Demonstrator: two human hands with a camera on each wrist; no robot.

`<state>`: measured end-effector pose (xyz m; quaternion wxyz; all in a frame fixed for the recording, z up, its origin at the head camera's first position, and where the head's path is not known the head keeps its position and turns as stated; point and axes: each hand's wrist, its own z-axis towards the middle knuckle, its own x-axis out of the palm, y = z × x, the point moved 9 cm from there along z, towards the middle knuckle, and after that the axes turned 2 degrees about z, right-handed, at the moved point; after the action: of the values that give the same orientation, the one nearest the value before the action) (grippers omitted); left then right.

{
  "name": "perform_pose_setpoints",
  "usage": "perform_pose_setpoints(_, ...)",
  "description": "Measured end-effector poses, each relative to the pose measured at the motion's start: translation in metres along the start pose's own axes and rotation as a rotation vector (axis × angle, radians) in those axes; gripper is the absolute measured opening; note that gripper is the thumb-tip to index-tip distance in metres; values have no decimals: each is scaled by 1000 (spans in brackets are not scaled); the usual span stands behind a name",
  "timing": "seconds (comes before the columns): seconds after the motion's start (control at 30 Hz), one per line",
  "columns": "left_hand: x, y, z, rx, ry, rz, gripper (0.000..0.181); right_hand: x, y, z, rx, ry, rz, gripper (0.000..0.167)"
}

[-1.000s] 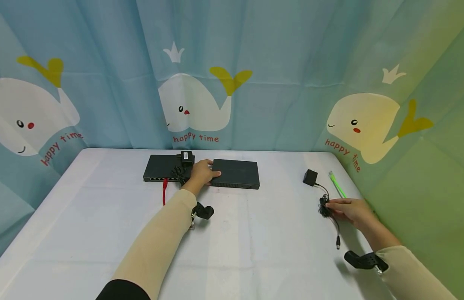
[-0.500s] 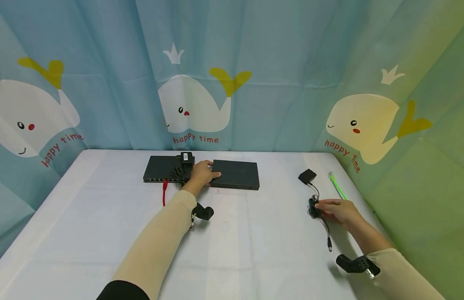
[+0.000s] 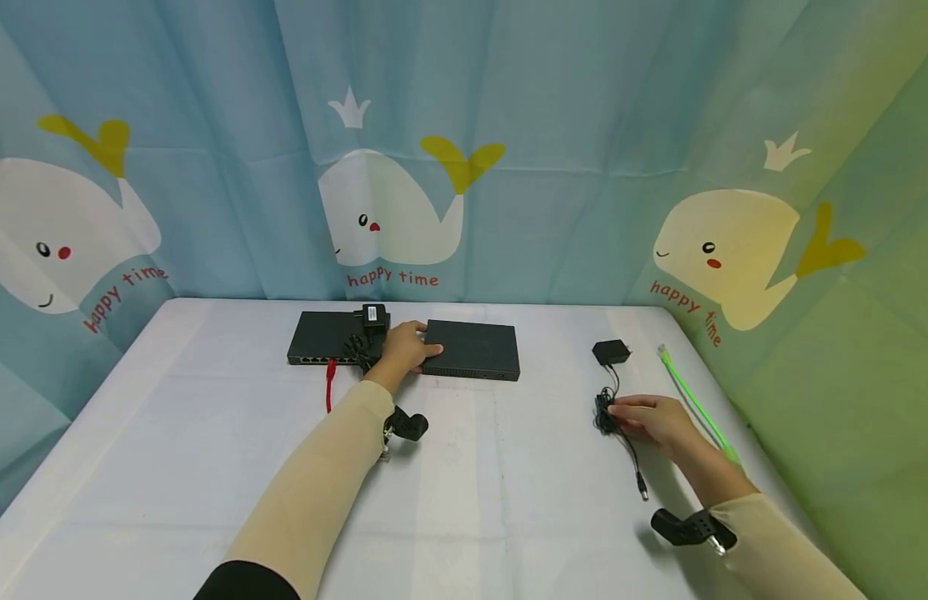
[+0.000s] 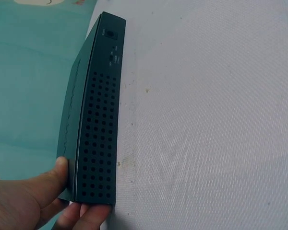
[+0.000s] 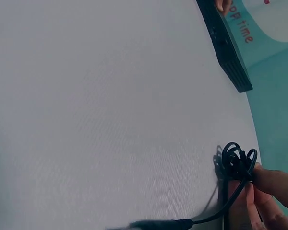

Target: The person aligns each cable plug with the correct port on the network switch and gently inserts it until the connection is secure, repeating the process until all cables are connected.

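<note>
While the left grip (image 3: 406,348) is holding the vented box (image 3: 471,350) by its left end, the right grip (image 3: 651,421) is pinching a bundled cord (image 3: 605,411) well apart from it, over the right part of the worktop (image 3: 448,500). The left thumb (image 4: 53,182) is pressing on the top and the fingers (image 4: 93,215) are bracing the end, probably to steady the box; that hold is also leaving the long front wall uncovered. The right grip is pinching the bundle itself, presumably because the loops are easiest to manage there, so the plug (image 3: 643,488) is dangling free on the near side and the adapter (image 3: 611,352) is sitting beyond. Whether the adapter is touching the worktop is hard to tell.

The vented box is lying apparently flat near the worktop's far edge, with the left grip between it and a second box (image 3: 321,333). It is looking black, low and oblong, with rows of round holes (image 4: 102,139) along the front and a small socket (image 4: 111,34) toward the end away from the fingers. Another adapter (image 3: 372,317) is apparently resting on the second box, and a red cable (image 3: 329,387) is reaching from its front. A green cable (image 3: 696,400) is lying near the right edge.
</note>
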<state>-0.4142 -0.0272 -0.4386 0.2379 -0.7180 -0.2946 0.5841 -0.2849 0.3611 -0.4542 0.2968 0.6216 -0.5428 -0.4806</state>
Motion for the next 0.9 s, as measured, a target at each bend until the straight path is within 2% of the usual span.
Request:
perform_pose_setpoints(0.2,1,2,1,-8,1,-5,59,8,3,1,-14,7,14,11)
perform_pose_setpoints(0.43,2,3,2,-12,-7,-7,59,17,6,0,-28,19,4,21)
perform_pose_setpoints(0.7,2,3,1,-12,-11,-18,59,22,8,1,-20,33,36,10)
perform_pose_setpoints(0.9,1,3,2,-6,-17,-20,58,24,11,-1,-15,45,71,14)
